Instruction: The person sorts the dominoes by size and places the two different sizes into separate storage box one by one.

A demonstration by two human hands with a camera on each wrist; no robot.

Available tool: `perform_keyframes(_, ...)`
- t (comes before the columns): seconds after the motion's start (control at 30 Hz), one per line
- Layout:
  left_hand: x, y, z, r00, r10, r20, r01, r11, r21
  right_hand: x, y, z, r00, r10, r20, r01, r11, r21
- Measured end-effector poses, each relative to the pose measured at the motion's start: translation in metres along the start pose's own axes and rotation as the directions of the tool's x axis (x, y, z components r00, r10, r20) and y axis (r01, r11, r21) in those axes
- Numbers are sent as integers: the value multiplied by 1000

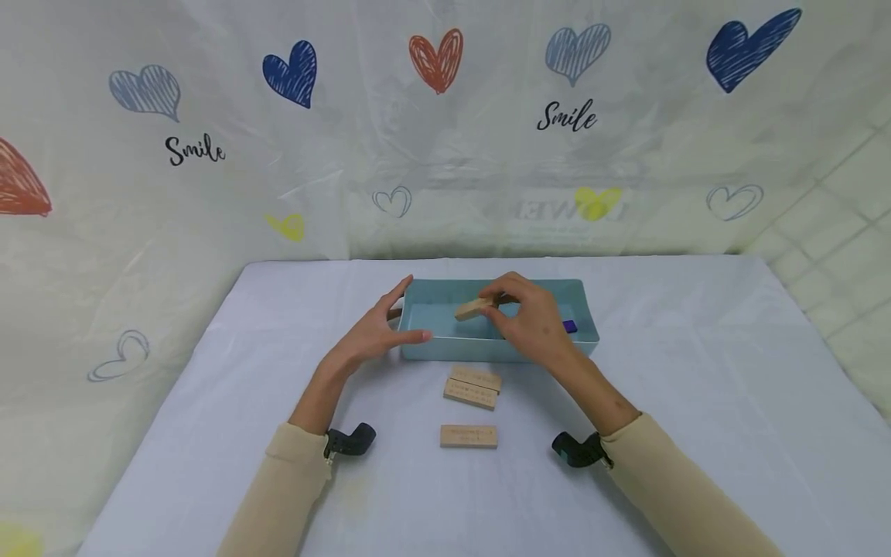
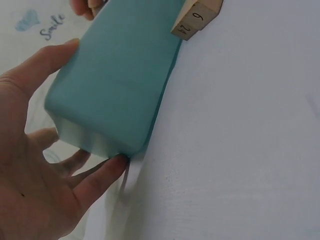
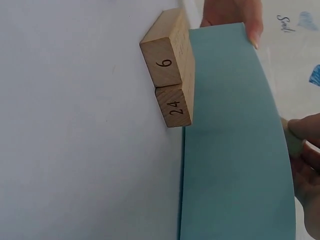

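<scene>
My right hand (image 1: pixel 536 321) pinches a wooden block (image 1: pixel 472 309) between thumb and fingers, above the inside of a light blue bin (image 1: pixel 501 351). The left hand (image 1: pixel 376 333) holds the bin's left end. In the left wrist view its thumb lies at the rim and the other fingers touch the end wall. Two wooden blocks (image 1: pixel 473 387) lie side by side just in front of the bin; their ends read 6 and 24 in the right wrist view. Nearer to me lies another single wooden block (image 1: pixel 469 436). The bin wall partly hides the held block in the right wrist view.
A small dark blue piece (image 1: pixel 570 326) shows inside the bin at its right, beside my right wrist. White cloth covers the table (image 1: pixel 668 371). Behind it hangs a pale sheet (image 1: pixel 473 139) printed with hearts. Each wrist wears a black camera (image 1: pixel 352 439).
</scene>
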State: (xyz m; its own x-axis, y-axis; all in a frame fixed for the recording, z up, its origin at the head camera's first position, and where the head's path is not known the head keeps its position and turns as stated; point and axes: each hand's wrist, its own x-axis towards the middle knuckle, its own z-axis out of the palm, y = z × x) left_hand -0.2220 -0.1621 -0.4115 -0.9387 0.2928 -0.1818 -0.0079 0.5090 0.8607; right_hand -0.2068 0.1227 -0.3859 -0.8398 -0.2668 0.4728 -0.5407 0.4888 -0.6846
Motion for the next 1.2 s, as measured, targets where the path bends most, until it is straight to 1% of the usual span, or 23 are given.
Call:
perform_keyframes(0.13,0,0,-1,1000,4,1,-4,1000,-8,2,1,3,1000,10,3,-10,1000,1)
perform_keyframes(0.37,-1,-1,1,1000,-8,2,8,1000,-16,10,3,9,1000,-9,-2,9,1000,17)
perform_keyframes(0.53,-1,-1,0,1000,-9,-5,9,1000,-18,19,4,16,1000,2,13,-3,999,39)
perform_keyframes(0.67,-2,1,0,1000,-8,-10,8,1000,-24,23,5,20,999,16,40,-17,999,34)
perform_keyframes(0.8,-1,1,2,1000,-11,-3,11,1000,-28,23,5,19,994,54,96,-52,998,-21)
perform_keyframes(0.9,0,1,2,1000,-15,-1,15,1000,-27,22,4,15,991,72,115,-65,996,-59)
perform_keyframes(0.97,0,1,2,1000,-19,-5,18,1000,-23,21,3,13,991,67,113,-61,996,-61)
perform_keyframes(1.2,-3,3,-1,1000,-22,-2,22,999,-25,19,-2,7,993,13,117,-10,1000,-27)
